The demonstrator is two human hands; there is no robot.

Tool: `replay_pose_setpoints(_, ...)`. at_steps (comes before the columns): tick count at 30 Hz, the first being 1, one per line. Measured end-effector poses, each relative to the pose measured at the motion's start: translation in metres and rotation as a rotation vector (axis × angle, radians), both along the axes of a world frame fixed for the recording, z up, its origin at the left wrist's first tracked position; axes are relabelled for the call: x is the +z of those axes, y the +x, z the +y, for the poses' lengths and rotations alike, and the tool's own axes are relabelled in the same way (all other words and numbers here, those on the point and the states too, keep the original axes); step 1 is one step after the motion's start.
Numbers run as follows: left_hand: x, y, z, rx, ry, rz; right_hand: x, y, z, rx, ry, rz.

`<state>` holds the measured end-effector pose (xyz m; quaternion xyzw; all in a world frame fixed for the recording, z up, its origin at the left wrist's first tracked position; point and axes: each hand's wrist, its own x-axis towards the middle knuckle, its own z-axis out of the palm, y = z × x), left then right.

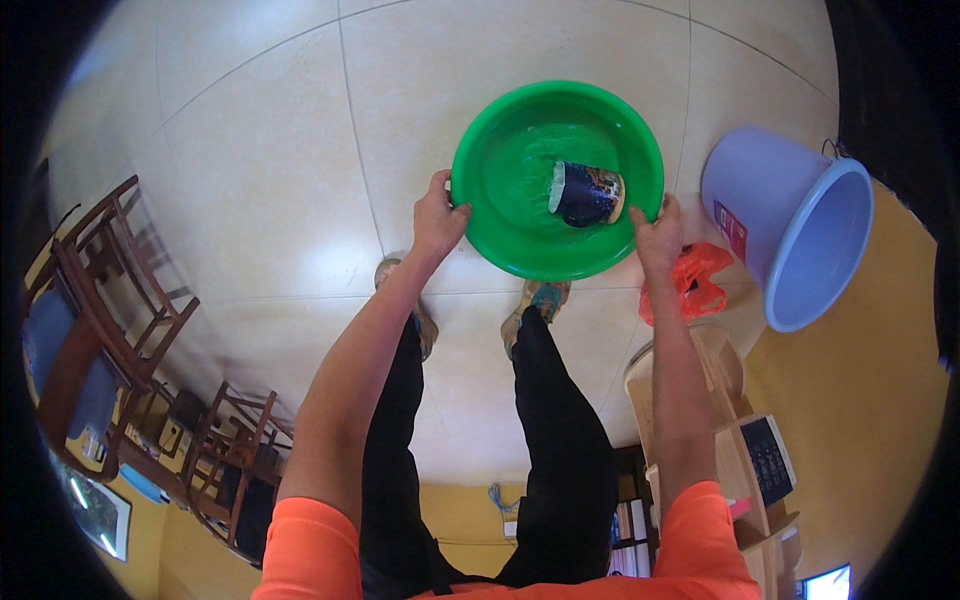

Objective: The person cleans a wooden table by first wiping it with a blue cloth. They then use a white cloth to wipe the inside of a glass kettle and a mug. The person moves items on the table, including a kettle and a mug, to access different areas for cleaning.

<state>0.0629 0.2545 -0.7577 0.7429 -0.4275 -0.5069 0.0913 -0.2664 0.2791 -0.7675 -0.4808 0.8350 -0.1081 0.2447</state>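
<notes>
Because both hands have the green basin point(500, 190) by its rim, doing this well comes down to sharing the load evenly. From where I stand, the left hand point(440, 220) grips the left edge and the right hand point(658, 240) the right, the fingers of each clamped on the rim. The basin is out ahead of the feet point(427, 328); whether it touches the tiled floor point(270, 200) I can't tell. Inside, right of centre, a dark patterned mug point(588, 190) lies on its side, handle towards the person, with what looks like water point(532, 172) glinting beside it. I'd hold both sides at one height, since a dip could set the mug rolling or slop the water over. Any tilt should be slow, and I'd mind the right side, where a red plastic bag point(708, 295) and a pale blue bucket point(748, 190) sit near.
</notes>
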Motion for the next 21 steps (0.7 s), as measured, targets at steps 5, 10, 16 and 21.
replay_pose_setpoints(5, -0.021, -0.002, -0.003, -0.064, -0.058, -0.057, -0.024, -0.018, 0.006, -0.447, 0.261, -0.800)
replay_pose_setpoints(10, -0.015, 0.010, 0.006, 0.050, -0.128, 0.007, -0.026, -0.024, 0.012, -0.272, 0.263, -0.813)
replay_pose_setpoints(16, 0.076, 0.047, 0.042, 0.134, -0.217, -0.036, 0.067, -0.005, 0.025, -0.137, 0.328, -0.708)
replay_pose_setpoints(21, 0.205, 0.112, 0.096, 0.220, -0.372, -0.125, 0.218, 0.076, 0.009, -0.020, 0.336, -0.737)
